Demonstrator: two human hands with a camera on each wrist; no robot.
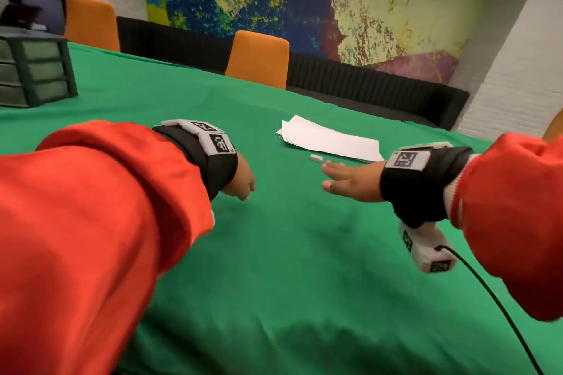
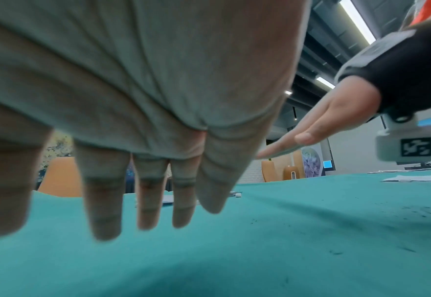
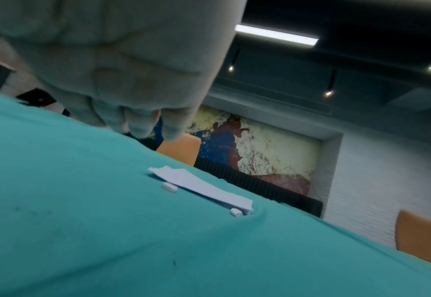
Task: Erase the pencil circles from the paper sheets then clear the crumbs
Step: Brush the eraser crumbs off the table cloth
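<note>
Orange sleeves (image 1: 91, 222) fill the near edge, two of them, each ending in a black wrist strap. Left hand (image 1: 240, 181) hangs just over the green worktop (image 1: 289, 253), fingers straight and spread in the left wrist view, gripping nothing. Right hand (image 1: 350, 181) flat, fingers extended toward the left hand, low over the cloth, gripping nothing; contact with the cloth can't be told. Paper sheets (image 1: 329, 140): a small white overlapping stack, count unclear, lying just beyond the right hand's fingertips; any pencil marks too small to tell. Erasers: two small white blocks in the right wrist view, one (image 3: 169, 187) beside the stack's near edge, one (image 3: 236, 212) at its corner. Dark crumbs (image 2: 417, 211) are scattered on the cloth below the right hand.
</note>
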